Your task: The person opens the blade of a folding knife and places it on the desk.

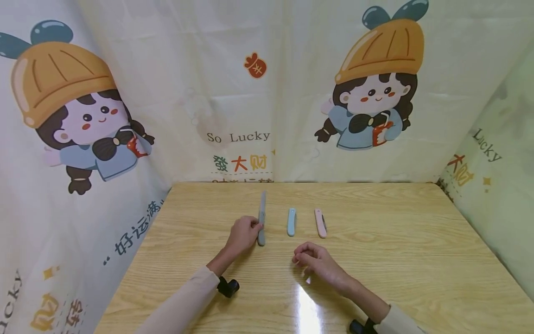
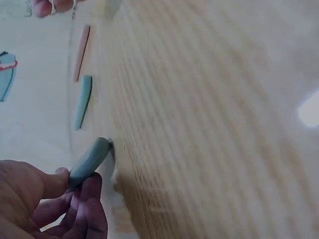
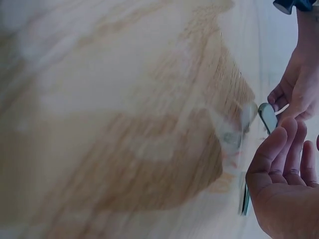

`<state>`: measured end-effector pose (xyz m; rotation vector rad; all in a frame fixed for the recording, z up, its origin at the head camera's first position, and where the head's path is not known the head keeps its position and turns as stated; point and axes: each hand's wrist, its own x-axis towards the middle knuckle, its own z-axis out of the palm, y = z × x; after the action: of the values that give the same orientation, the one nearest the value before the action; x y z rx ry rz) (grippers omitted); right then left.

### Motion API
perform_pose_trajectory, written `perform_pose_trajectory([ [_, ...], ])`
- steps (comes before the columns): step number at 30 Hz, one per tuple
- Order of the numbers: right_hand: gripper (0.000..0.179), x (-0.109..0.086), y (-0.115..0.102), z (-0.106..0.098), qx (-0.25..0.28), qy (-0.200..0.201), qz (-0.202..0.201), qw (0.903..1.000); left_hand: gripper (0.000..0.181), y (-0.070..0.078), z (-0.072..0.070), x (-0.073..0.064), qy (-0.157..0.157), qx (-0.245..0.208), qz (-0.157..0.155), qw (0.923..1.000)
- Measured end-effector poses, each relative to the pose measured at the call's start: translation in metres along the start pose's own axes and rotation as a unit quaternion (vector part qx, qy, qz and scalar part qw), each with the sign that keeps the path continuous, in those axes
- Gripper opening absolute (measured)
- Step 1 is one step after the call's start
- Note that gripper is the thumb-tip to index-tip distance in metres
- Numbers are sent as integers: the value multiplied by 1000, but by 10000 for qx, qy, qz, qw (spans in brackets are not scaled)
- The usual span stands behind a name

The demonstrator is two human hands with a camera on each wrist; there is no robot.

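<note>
Fingers (image 1: 255, 226) of left hand (image 1: 243, 234) curled round grey knife (image 1: 261, 218), pinching its handle near the near end; blade unfolded, pointing away toward the curtain (image 1: 233, 88). Knife lying on table (image 1: 375, 260), leftmost of three in a row. In left wrist view, thumb and fingertips (image 2: 75, 196) closed on the grey handle (image 2: 89, 162), blue knife (image 2: 82, 101) and pink knife (image 2: 81, 52) beyond it, apart from one another.

Right hand (image 1: 319, 263) resting on table, well short of blue knife (image 1: 291, 221) and pink knife (image 1: 320, 223), both folded. Fingers loosely curled, holding nothing; same in right wrist view, where right hand (image 3: 284, 189) hangs relaxed, left hand (image 3: 298, 84) and grey knife tip (image 3: 267, 115) beyond it. Wrist view blurred, so no finer detail there.

Printed curtain on three sides of table. Black strap (image 1: 228, 286) at left wrist.
</note>
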<state>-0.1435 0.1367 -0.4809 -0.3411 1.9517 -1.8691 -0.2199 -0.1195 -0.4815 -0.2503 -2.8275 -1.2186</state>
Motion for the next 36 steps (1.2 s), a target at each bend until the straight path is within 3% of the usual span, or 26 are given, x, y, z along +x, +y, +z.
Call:
perform_pose_trajectory([
  [8,28,1,0,3,-59,-70,15,10000,21,-1,0,17,-153,621,-862,9942],
  [12,28,1,0,4,-120,-154,-1,9998,21,-5,0,21,-42,796,-810,9935],
  [21,27,0,1,3,-77,-333,-12,9994,28,-4,4,27,1,532,-978,9938],
  [36,30,-2,3,2,0,-464,25,9989,33,-14,6,30,410,347,-887,9946],
])
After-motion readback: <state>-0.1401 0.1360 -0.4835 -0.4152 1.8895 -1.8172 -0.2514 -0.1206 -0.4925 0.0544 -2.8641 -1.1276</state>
